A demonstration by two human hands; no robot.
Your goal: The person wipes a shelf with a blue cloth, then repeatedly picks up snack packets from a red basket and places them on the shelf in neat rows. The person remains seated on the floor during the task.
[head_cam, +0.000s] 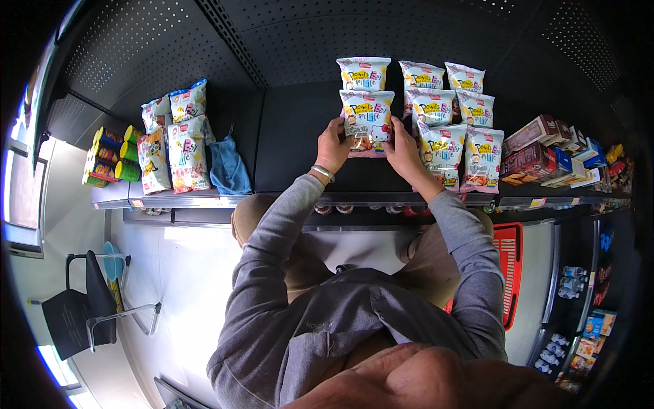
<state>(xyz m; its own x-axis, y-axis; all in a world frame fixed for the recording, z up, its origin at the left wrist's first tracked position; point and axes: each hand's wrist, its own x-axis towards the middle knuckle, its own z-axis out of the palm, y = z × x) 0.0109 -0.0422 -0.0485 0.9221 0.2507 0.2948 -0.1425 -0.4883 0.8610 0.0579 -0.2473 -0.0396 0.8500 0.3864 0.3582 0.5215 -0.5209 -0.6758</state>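
My left hand [333,145] and my right hand [404,149] hold a white and pink snack bag [367,120] between them, one at each side, upright over the black shelf. Just behind it stands a like bag [364,73]. To the right, close to my right hand, several matching bags [442,153] stand in two columns, front to back. A metal bangle sits on my left wrist. The lower edge of the held bag is in view; whether it rests on the shelf I cannot tell.
On the shelf [286,185] at left are a blue cloth [230,164], larger snack bags [188,153] and green-lidded cans [126,171]. Boxes [529,163] stand at right. Below are a red basket [517,276] on the floor and, further left, a black chair [76,317].
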